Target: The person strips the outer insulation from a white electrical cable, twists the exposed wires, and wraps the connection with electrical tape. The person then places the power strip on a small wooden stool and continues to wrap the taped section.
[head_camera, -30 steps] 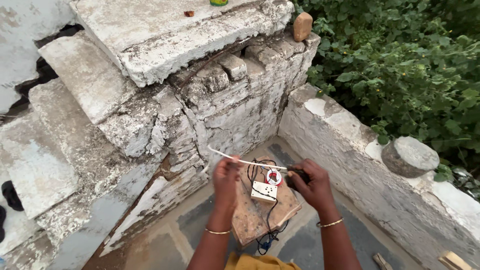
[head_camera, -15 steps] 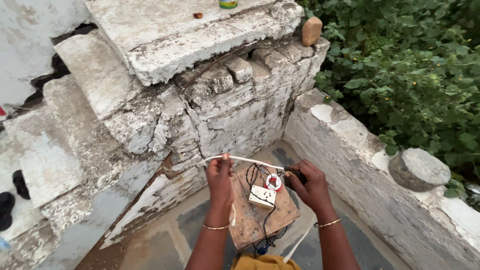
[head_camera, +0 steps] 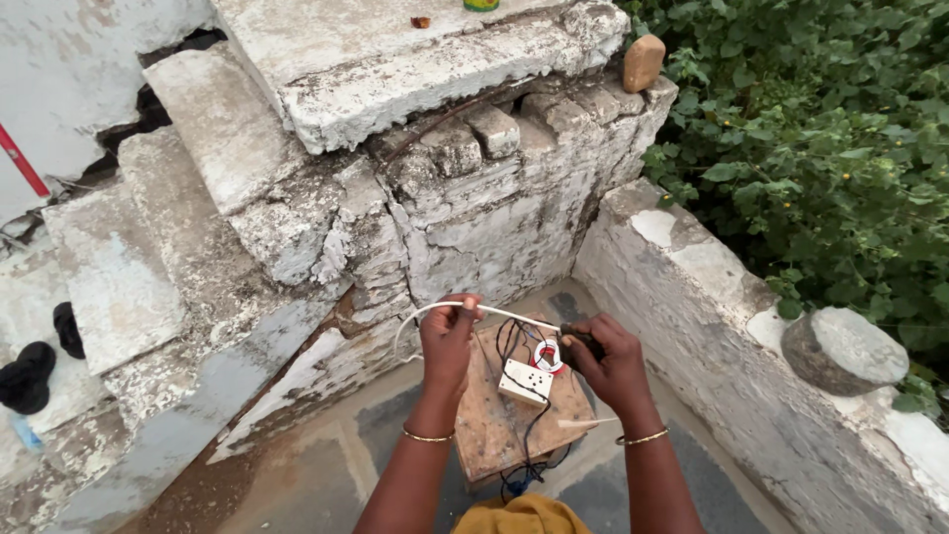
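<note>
While the left hand [head_camera: 447, 341] pinches a thin white wire [head_camera: 494, 312] between thumb and fingers, the right hand [head_camera: 613, 364] is closed around a dark-handled tool [head_camera: 576, 337] whose tip meets the wire's far end. The wire runs almost level between the two hands, and a loose tail curls down to the left of the left hand. Both hands hover above a small wooden board [head_camera: 499, 425] that lies on the paved floor [head_camera: 316, 475] and carries a white socket box [head_camera: 525, 382], a red-and-white tape roll [head_camera: 547, 355] and a tangle of black cable [head_camera: 529, 435].

Judging by the grip, the wire is being worked at its end. That seems to go best with the wire kept taut and straight, the pinch set close to the tool so the wire cannot bow, and the tool turned away from the fingertips. Whether the tool bites the wire or only touches it cannot be told.

Room is tight. A crumbling whitewashed stone block [head_camera: 415, 168] rises just beyond the hands, and a low white parapet [head_camera: 712, 297] closes the right side, with a round stone [head_camera: 840, 348] on top and green bushes [head_camera: 820, 129] behind. Open floor lies mainly to the lower left. The board's edges are near the black cable loops, which could snag a wrist.
</note>
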